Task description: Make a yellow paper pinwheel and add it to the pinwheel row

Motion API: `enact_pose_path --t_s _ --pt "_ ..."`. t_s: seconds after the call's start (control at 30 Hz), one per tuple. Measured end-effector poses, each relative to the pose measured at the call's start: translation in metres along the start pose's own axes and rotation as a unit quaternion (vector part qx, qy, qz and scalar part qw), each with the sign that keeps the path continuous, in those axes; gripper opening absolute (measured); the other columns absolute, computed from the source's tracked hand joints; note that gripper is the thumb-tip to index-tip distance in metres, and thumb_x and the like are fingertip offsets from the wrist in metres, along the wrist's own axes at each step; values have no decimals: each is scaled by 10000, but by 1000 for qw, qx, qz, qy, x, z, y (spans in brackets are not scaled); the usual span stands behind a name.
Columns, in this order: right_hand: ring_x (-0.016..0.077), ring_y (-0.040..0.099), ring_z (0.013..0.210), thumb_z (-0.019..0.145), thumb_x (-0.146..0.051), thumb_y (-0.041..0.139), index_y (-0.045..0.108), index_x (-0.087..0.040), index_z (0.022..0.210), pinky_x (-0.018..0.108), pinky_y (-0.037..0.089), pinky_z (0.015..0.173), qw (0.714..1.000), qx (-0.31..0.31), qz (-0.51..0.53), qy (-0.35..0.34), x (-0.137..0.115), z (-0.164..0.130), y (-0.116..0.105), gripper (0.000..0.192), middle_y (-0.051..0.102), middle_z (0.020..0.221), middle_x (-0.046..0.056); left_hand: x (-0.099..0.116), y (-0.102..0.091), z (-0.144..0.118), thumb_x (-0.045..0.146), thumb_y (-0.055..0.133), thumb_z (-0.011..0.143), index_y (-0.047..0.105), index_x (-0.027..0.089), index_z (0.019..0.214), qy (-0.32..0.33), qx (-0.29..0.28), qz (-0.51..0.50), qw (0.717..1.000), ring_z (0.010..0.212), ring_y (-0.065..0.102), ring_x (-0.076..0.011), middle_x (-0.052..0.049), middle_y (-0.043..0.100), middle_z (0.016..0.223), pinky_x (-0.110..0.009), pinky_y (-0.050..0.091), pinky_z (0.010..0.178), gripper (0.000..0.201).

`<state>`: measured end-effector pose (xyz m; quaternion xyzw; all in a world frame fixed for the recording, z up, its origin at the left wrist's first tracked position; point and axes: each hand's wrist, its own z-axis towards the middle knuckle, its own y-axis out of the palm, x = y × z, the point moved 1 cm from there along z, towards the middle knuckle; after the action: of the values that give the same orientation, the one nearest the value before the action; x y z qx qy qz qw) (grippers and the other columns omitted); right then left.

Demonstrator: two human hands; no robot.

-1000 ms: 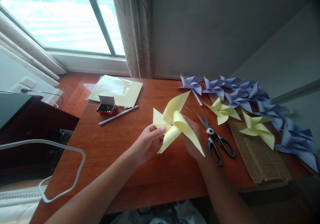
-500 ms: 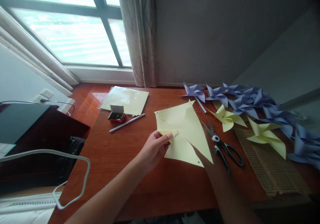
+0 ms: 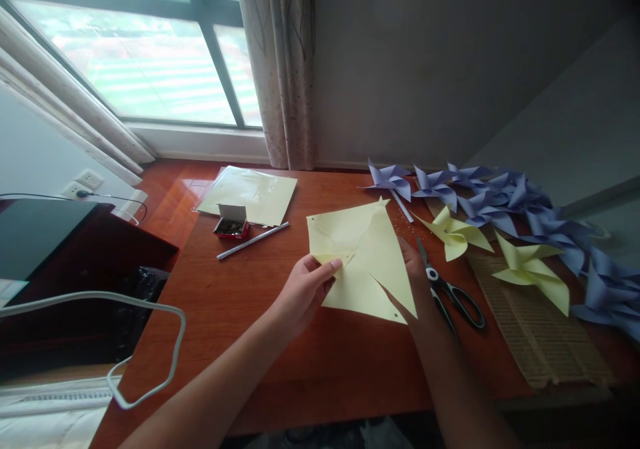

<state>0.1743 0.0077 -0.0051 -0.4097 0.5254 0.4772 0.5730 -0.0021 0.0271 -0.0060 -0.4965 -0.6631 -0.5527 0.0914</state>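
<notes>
My left hand pinches one corner of a pale yellow paper sheet, folded in toward the middle between thumb and fingers. The sheet has slits cut from its corners and small holes near its tips. It is held above the table, tilted. My right hand is at the sheet's right edge, partly behind it; its fingers are mostly hidden. Just right of that hand lie scissors with black and white handles, blades apart.
Two yellow paper pinwheels and several purple pinwheels lie at the right, near corrugated cardboard. At the left are a stack of yellow sheets, a small open red box of small dark pieces and a pale paper stick.
My right hand has come further into sight beside the sheet's right edge. The sheet's right side has shifted slightly left and up. My left hand keeps its pinch on the folded corner.
</notes>
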Motion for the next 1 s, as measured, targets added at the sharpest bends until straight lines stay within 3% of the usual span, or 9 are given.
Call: enact_pose_path --t_s 0.13,0.43,0.53,0.8,1.0 --pt "254 740 744 811 -424 764 709 -257 1000 353 593 610 991 30 97 86 -2 3 -1 258 755 771 23 0 -2 0 332 890 699 757 149 990 7 23 25 999 1000 732 -247 -117 790 1023 -316 547 892 368" --pt "268 746 781 796 -397 791 717 -264 902 352 585 624 985 49 125 106 -2 5 -6 186 772 819 18 -1 -4 0 313 858 740 752 142 1042 19 24 46 998 986 739 -265 -127 790 1055 -316 562 825 363" --pt "266 743 773 798 -423 790 727 -262 915 349 581 623 985 60 119 107 -1 5 -7 209 768 813 22 -1 -3 0 322 876 718 759 135 1028 18 31 45 998 947 746 -265 -127 797 1013 -334 561 846 381" --pt "265 735 786 965 -532 550 725 -251 922 352 566 618 994 90 37 57 -3 5 -8 334 757 775 50 2 0 0 321 874 724 761 139 1024 23 42 47 998 939 747 -257 -123 797 1021 -355 551 897 368" --pt "251 723 874 859 -505 721 707 -246 974 349 571 737 993 79 55 65 2 5 -7 283 763 904 38 2 0 -1 314 850 758 745 136 1054 26 44 58 997 918 746 -247 -122 794 1023 -340 556 849 362"
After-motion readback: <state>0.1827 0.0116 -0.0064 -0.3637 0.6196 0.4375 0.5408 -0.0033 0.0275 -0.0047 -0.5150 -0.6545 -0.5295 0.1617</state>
